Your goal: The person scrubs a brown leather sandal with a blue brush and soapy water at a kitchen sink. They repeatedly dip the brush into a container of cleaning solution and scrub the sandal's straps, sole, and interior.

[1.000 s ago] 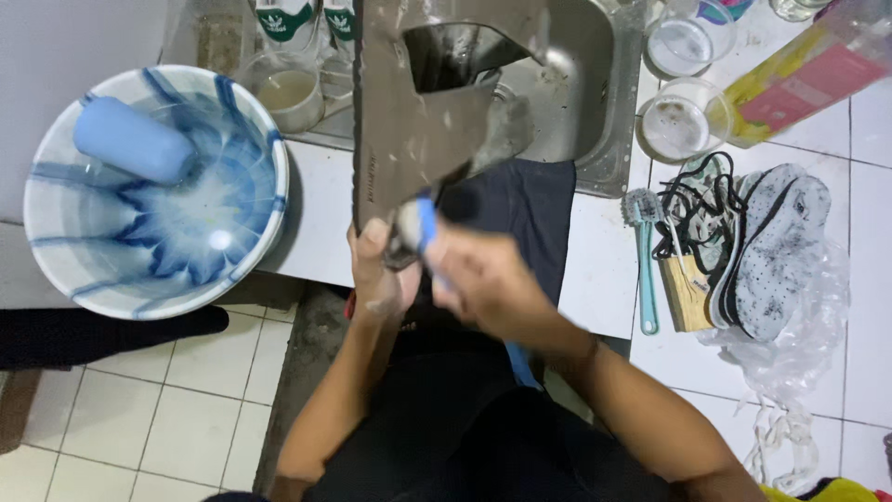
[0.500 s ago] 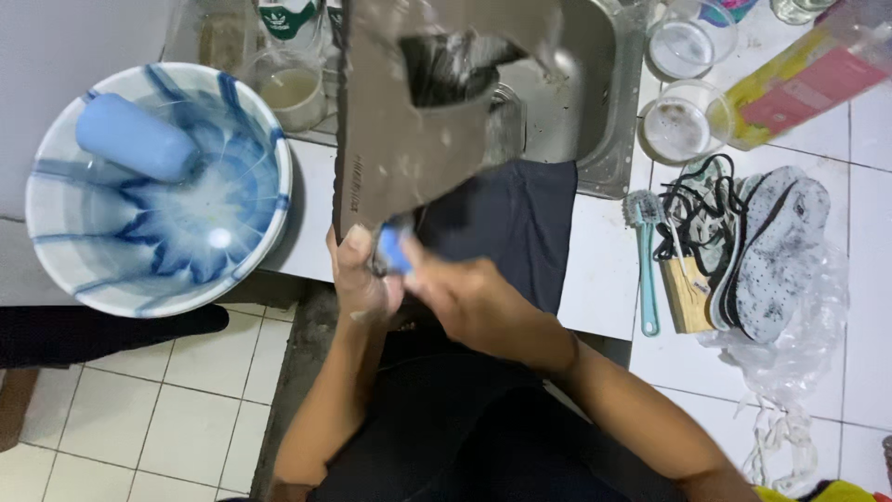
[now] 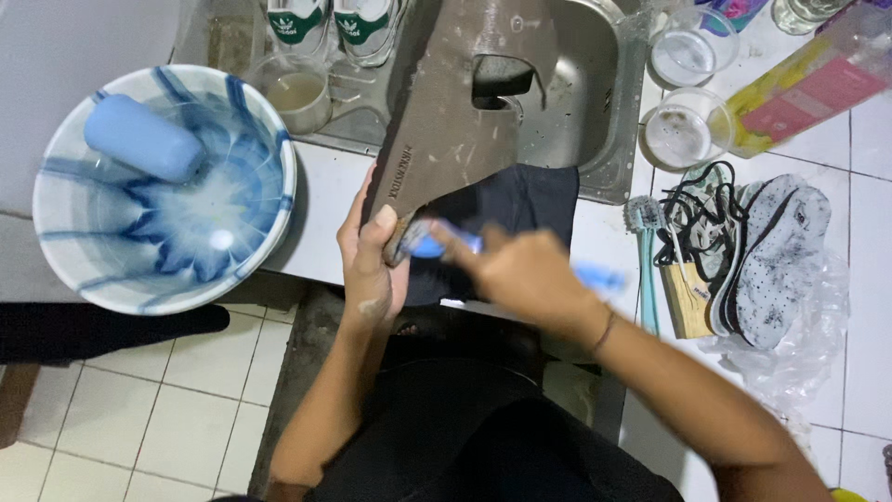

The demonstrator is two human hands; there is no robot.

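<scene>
A large brown shoe sole was held tilted over the steel sink, its lower end clasped in the closed grip of the left hand. A blue brush was clenched in the right hand, blurred, and pressed against the sole's lower edge. A blue-and-white bowl containing a blue bar was set on the desk to the left. Insoles and black laces were laid on the right.

Bowl left of sink — insoles right, on counter.
</scene>
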